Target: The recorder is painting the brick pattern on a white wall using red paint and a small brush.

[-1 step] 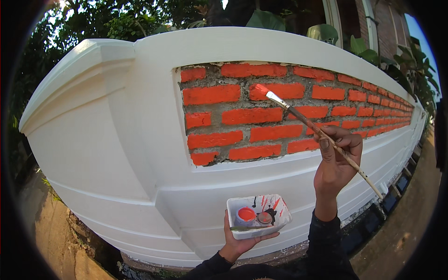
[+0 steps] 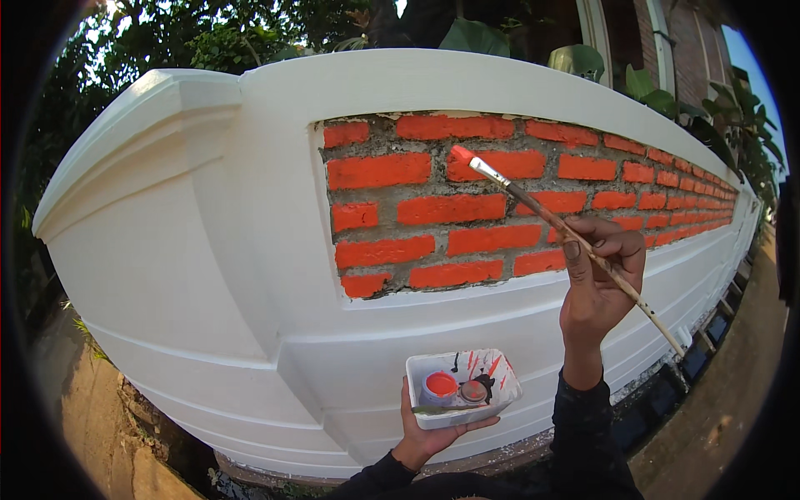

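My right hand [image 2: 602, 279] grips a paintbrush [image 2: 537, 208] by its long wooden handle, pinched between thumb and fingers. Red-orange paint coats the bristles, which lie over the left end of an orange brick [image 2: 500, 165] in the second row; contact with it cannot be made out for certain. Low in front, my left hand [image 2: 427, 440] holds up a white plastic tray [image 2: 412, 377], thumb along its side and fingers beneath. Inside sit a small tub of orange paint [image 2: 440, 383], a round smeared lid or pot [image 2: 473, 391], and a thin stick-like tool [image 2: 448, 408].
Orange-painted bricks with grey mortar fill a recessed panel in the curved white wall [image 2: 275, 250]. A pillar [image 2: 150, 192] juts out at left. Along the wall's foot runs a dark ditch [image 2: 658, 408], with a path [image 2: 717, 417] beyond. Plants [image 2: 475, 37] grow behind the wall.
The brush tip has shifted slightly left and up along the brick, with a small move of my right hand. The tray stays nearly where it was.
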Motion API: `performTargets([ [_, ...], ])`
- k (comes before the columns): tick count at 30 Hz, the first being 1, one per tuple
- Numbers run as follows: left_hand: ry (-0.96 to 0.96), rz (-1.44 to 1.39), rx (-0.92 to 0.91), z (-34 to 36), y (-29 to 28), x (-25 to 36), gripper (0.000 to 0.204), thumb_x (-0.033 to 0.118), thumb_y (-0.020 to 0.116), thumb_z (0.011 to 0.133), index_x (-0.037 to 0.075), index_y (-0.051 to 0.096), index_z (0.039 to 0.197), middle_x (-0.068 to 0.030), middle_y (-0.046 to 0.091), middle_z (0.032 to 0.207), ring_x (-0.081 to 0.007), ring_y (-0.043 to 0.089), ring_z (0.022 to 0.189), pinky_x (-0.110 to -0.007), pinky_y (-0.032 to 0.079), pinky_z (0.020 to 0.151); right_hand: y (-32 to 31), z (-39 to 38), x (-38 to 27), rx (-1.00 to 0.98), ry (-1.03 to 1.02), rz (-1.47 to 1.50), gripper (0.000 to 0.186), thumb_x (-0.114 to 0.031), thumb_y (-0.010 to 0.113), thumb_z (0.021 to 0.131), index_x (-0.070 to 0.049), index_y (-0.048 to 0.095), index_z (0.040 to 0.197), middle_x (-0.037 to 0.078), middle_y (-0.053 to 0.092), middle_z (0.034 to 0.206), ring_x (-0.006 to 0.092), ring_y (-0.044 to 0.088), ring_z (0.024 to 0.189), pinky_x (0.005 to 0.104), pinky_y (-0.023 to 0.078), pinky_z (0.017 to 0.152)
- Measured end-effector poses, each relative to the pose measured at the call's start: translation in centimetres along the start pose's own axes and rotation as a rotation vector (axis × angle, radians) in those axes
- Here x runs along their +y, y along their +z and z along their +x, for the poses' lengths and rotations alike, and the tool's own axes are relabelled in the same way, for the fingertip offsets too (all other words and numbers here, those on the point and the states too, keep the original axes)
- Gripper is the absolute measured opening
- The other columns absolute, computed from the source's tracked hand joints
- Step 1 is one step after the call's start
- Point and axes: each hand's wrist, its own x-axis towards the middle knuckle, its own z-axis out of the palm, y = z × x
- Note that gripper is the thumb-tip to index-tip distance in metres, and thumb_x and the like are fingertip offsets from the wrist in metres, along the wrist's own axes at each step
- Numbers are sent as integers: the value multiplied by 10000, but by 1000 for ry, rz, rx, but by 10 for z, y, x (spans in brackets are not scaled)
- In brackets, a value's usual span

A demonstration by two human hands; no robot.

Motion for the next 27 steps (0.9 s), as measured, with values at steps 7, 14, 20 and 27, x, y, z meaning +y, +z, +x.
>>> performTargets([
  [7,-62,-221,-168,0,-16,4,1107,874,448,867,136,218,1659,-240,260,1675,-571,288,1500,-807,205,1201,39,36,24,-165,-147,-59,259,142,679,935,-5,497,1047,218,672,1130,222,719,1043,305,613,909],
  [14,-59,-96,-112,-1,-11,6,1132,892,466,844,145,217,1658,-250,259,1673,-573,313,1487,-811,216,1197,45,49,29,-237,-213,-254,249,129,700,927,-5,525,1042,181,689,1099,205,717,1048,302,606,911],
  [20,-63,-99,-116,-4,-18,2,1123,896,439,853,151,207,1661,-252,253,1675,-570,315,1488,-820,224,1187,59,52,21,-263,-218,-166,236,123,702,927,-3,534,1035,176,693,1094,200,726,1035,297,611,896],
  [27,-54,-136,-170,-12,-20,-3,1127,904,408,858,141,199,1661,-254,259,1670,-572,310,1490,-814,232,1189,65,59,17,-254,-310,-273,198,101,716,924,-4,567,1001,148,704,1080,193,745,972,272,615,836],
])
